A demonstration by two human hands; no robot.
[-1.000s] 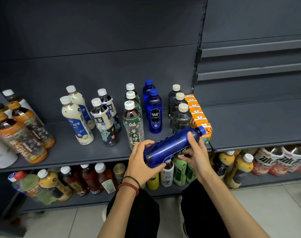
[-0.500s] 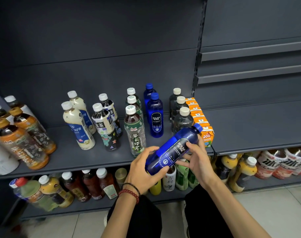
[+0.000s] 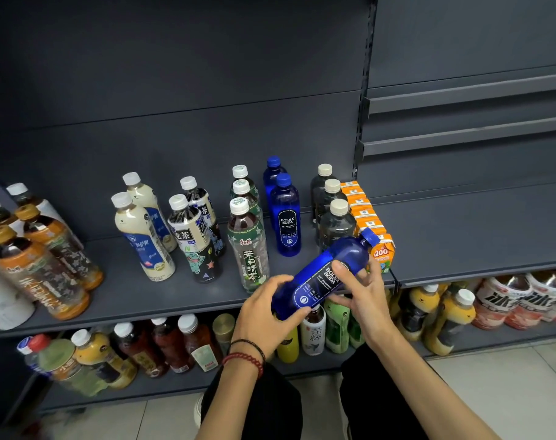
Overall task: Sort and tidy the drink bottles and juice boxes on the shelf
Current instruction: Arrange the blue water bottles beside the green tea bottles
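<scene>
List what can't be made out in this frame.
All in the head view:
- White object at the left edge: blurred and cut off by the frame, unidentifiable.
- Rear standing blue plastic bottle: label hidden by the bottle in front.
- Held blue plastic Bolsa Soda bottle: base covered by the left hand, underside by the right hand.
- Orange juice cartons: fronts hidden by each other and the held bottle.

There are three blue bottles. There are three green tea bottles, three dark bottles with pale caps, two milky bottles and two bottles with a cartoon label. On the left stand two brown bottles with orange caps. The orange juice boxes look like six in a row. The low bottles are too crowded to count.
</scene>
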